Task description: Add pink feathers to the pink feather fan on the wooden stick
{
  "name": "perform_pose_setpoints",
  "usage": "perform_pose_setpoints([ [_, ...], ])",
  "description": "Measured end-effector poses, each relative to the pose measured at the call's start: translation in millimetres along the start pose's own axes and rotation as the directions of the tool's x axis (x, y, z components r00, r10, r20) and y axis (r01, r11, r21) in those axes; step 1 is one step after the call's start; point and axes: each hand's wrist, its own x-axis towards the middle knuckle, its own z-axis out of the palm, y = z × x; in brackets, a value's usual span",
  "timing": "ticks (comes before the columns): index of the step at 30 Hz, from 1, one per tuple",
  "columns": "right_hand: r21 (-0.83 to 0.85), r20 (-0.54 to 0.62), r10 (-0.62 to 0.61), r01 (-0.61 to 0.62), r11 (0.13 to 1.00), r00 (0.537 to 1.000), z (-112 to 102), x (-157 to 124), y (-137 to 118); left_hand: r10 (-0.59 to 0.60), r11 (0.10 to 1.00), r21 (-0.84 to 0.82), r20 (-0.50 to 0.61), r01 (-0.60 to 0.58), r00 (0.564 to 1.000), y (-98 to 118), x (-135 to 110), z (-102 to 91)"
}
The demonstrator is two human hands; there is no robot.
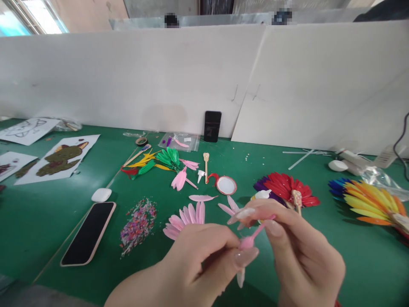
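Note:
A small pink feather (pixel 247 243) is stretched between my hands at the front of the green table. My left hand (pixel 198 256) pinches its fluffy part between thumb and forefinger. Higher up, the thumb and fingers of my right hand (pixel 303 243) are closed on the thin end. Just beyond my left hand lies a fan of pink feathers (pixel 188 217), partly covered by that hand. Loose pink feathers (pixel 230 207) and a single pink feather (pixel 202 198) rest nearby. A white-capped bottle (pixel 262 195) is mostly hidden behind my right hand.
A red feather fan (pixel 290 187) and a yellow-orange one (pixel 367 200) lie on the right. Green feathers (pixel 169 158), a round white lid (pixel 226 185) and a wooden stick (pixel 206 166) are farther back. Confetti (pixel 139 226) and a phone (pixel 89 234) lie left, before a white partition (pixel 128 81).

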Motion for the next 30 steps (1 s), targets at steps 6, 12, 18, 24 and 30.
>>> perform_pose_setpoints([
  [6,-0.011,0.14,-0.092,0.095,0.995,0.986,-7.5,2.0,5.0,0.029,0.999,0.045,-0.013,-0.028,1.0,1.3,-0.9,0.5],
  [12,-0.068,0.056,-0.139,0.142,0.988,0.989,-3.7,-0.3,8.7,0.06,0.992,0.113,-0.026,-0.057,0.998,7.1,2.2,-0.5],
  [18,-0.101,-0.001,-0.135,0.135,0.986,0.991,1.4,-2.3,9.4,0.092,0.99,0.11,-0.06,-0.085,0.994,11.8,5.1,-0.2],
  [24,-0.09,-0.034,-0.151,0.147,0.985,0.988,4.9,-3.5,12.5,0.066,0.996,0.057,-0.028,-0.064,0.997,14.4,7.9,-0.4],
  [30,-0.022,-0.017,-0.088,0.088,0.996,0.996,5.7,-2.3,10.2,-0.034,0.993,-0.113,0.032,0.038,0.999,17.3,11.1,-0.7],
])
